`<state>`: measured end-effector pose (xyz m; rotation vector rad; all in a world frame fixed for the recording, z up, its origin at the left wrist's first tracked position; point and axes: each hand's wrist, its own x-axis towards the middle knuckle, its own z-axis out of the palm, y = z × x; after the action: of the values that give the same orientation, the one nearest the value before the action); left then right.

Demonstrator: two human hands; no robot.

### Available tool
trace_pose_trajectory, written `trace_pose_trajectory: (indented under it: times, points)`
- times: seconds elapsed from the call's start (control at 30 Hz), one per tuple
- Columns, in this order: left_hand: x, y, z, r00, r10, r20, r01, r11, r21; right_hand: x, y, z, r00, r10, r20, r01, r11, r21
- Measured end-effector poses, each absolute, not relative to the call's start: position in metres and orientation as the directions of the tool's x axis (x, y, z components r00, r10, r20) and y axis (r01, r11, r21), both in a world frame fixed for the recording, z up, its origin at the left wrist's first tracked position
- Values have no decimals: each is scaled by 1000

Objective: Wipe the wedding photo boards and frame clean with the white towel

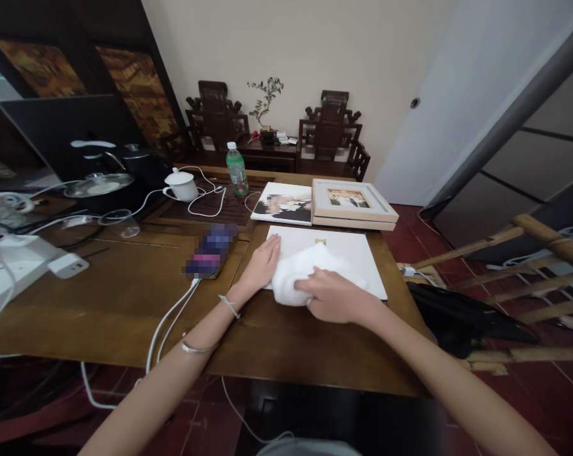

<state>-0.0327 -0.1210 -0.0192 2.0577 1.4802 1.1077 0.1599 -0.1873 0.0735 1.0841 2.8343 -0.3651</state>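
Cloth point(289, 273), white and bunched, lies on the lower middle of a white board point(350, 250), spilling slightly over the board's near edge. The right hand point(336, 296) has its fingers curled into the cloth, gripping it, with the index finger pressed on top. The left hand point(262, 259) lies at the board's left edge, fingers straight and together, holding nothing.

A small gold bow-shaped piece point(320, 241) sits near the board's far edge, just beyond the cloth. Behind that edge, close by, are a photo panel point(284, 201) and a pale wooden frame point(355, 218), side by side, limiting room on the far side. Rightward, only a narrow strip of tabletop point(296, 354) separates the board from the tabletop's right edge. Toward the person, a wider band of wood runs to the near edge, beneath both forearms. Leftward, a phone point(210, 250) lies near the left forearm, and its white cable point(165, 320) drops over the near edge.
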Motion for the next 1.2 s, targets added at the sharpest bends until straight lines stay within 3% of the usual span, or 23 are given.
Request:
trace_pose_trajectory:
  times: [0.13, 0.3, 0.63, 1.0, 1.2]
  points:
    - [-37, -115, -31, 261, 894, 364, 694, -436, 573, 154, -154, 75, -621, 775, -116, 780, 598, -183]
    - [-39, -116, -31, 327, 869, 372, 699, -487, 523, 124, -110, 68, -449, 893, -39, 873, 429, -230]
    - [-43, -115, -34, 321, 854, 410, 711, -503, 492, 96, -59, 76, -434, 899, -54, 856, 393, -336]
    - [-42, -118, -33, 316, 861, 399, 723, -491, 486, 237, -62, 86, -238, 968, -75, 922, 201, -330]
    - [-41, -118, -32, 319, 865, 387, 729, -485, 484, 274, -120, 68, -326, 944, -45, 891, 291, -348]
